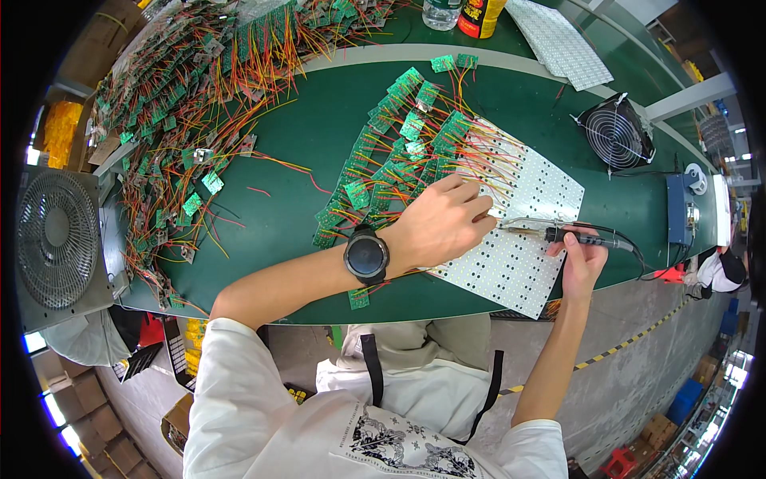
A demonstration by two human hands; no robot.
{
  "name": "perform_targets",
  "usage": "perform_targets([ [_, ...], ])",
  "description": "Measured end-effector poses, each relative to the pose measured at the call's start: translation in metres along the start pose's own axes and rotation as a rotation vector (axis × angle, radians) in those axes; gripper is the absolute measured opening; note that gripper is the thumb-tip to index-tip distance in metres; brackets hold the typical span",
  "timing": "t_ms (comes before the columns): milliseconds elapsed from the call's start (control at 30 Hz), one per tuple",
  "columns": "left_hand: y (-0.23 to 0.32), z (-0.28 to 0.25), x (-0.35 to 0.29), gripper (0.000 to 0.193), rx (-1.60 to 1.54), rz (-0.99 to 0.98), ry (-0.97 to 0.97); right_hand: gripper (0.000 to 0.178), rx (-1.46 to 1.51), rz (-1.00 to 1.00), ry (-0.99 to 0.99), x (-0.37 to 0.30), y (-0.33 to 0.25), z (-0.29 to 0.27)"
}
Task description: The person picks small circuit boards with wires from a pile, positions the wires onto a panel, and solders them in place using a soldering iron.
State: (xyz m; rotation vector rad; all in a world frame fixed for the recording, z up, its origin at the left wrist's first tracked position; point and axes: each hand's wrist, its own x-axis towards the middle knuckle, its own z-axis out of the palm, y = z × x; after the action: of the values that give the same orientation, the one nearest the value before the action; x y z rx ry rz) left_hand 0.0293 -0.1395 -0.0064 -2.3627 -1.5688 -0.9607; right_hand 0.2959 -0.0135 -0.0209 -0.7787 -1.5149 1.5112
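Observation:
A white board (pixel 511 275) dotted with small dark and yellowish spots lies slanted on the green table. Along its left side run rows of small green circuit boards (pixel 355 172), whose red and yellow wires (pixel 483 164) reach over it. My left hand (pixel 447 222), with a black watch on the wrist, rests over the board with curled fingers; whatever they pinch is hidden. In my right hand (pixel 581 259) is a soldering iron (pixel 594 239) with a black handle, its metal tip pointing left, close to my left fingertips.
A large heap of wired circuit boards (pixel 183 104) covers the table's left side. At right stand a black fan (pixel 617 136) and a blue box-shaped unit (pixel 680 209). More white boards (pixel 558 44), a bottle (pixel 440 14) and a yellow-red can (pixel 480 16) are at the back. A grey fan (pixel 57 239) stands far left.

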Motion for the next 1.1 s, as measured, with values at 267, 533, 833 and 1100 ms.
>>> perform_targets([
  [267, 0.001, -0.001, 0.000, 0.011, -0.003, -0.006, -0.027, 0.020, -0.007, 0.004, 0.014, -0.001, -0.002, 0.002],
  [533, 0.000, 0.002, -0.002, 0.012, -0.005, 0.000, -0.015, 0.021, 0.038, -0.015, 0.043, -0.001, -0.001, -0.001],
  [833, 0.000, 0.001, 0.001, 0.012, -0.010, -0.007, -0.025, 0.023, 0.071, -0.022, 0.048, 0.003, 0.001, -0.003],
  [1100, -0.001, -0.013, 0.007, 0.017, 0.001, -0.007, -0.097, 0.023, 0.111, -0.019, 0.128, 0.005, 0.007, -0.002],
])
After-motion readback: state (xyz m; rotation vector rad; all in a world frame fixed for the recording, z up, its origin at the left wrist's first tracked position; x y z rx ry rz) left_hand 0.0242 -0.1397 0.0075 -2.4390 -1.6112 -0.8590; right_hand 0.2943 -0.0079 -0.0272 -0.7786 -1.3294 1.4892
